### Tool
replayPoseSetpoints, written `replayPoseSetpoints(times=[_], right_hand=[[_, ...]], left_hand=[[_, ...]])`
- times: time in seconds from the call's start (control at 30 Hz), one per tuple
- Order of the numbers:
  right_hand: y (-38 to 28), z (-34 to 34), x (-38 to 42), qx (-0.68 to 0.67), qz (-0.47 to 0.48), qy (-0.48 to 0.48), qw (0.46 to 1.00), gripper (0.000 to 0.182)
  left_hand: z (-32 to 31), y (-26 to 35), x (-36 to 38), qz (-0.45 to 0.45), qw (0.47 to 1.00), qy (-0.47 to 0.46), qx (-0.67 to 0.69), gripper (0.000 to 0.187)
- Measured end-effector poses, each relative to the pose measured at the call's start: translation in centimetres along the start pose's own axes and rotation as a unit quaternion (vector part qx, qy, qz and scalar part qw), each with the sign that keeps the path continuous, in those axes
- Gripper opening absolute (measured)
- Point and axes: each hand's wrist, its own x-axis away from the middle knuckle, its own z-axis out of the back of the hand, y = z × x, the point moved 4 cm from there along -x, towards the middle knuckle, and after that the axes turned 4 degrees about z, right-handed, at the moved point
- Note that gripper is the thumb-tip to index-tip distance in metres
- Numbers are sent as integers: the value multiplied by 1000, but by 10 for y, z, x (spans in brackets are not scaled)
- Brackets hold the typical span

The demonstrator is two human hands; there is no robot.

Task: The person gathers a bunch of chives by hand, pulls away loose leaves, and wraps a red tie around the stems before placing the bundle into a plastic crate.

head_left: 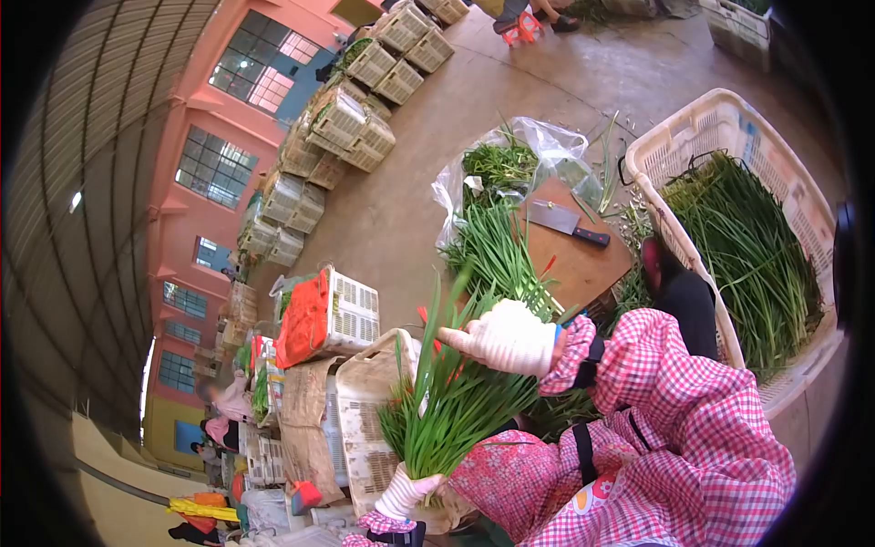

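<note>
My left hand (406,492), in a white glove, is closed round the lower end of a bunch of long green leaves (447,419). My right hand (506,337), also gloved, is over the upper part of that bunch, with one finger stretched out to the left; whether it grips any leaf is unclear. Beyond it, more green leaves (497,251) lie beside a brown board (570,264). A cleaver (556,217) with a dark handle rests on the board. Red strips show near my right hand and among the leaves.
A large white crate (674,223) holding green leaves (752,264) stands at the right. Clear plastic (556,146) lies behind the board. At the left are an empty-looking crate (365,392), a crate with red cloth (351,314) and stacked crates (337,123). People (228,401) are farther off.
</note>
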Motion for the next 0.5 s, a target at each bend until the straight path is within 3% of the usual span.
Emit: replayPoseSetpoints(times=[0.1, 0.17, 0.2, 0.27, 0.3, 0.37, 0.43, 0.5], right_hand=[[21, -34, 6, -57, 44, 68, 995, 21], [4, 6, 11, -57, 14, 23, 998, 14], [2, 10, 18, -177, -23, -16, 984, 16], [4, 0, 38, -416, -75, -42, 905, 23], [2, 7, 49, -549, -181, -59, 814, 24], [12, 18, 79, -617, -329, -27, 715, 25], [23, 20, 113, -689, -279, -24, 669, 28], [20, 26, 137, -673, -257, -147, 678, 37]], left_hand=[[0, -3, 0, 7, 1000, -8, 3, 38], [1, -1, -1, 6, 1000, 6, -11, 40], [4, -2, -2, 8, 1000, 8, -10, 43], [7, -2, -8, 13, 1000, -4, -1, 43], [8, -2, -10, 14, 1000, -13, 5, 44], [12, -6, -14, 18, 1000, -10, -3, 45], [16, -10, -15, -3, 1000, 16, 21, 44], [21, -13, -17, -2, 1000, 25, 9, 44]])
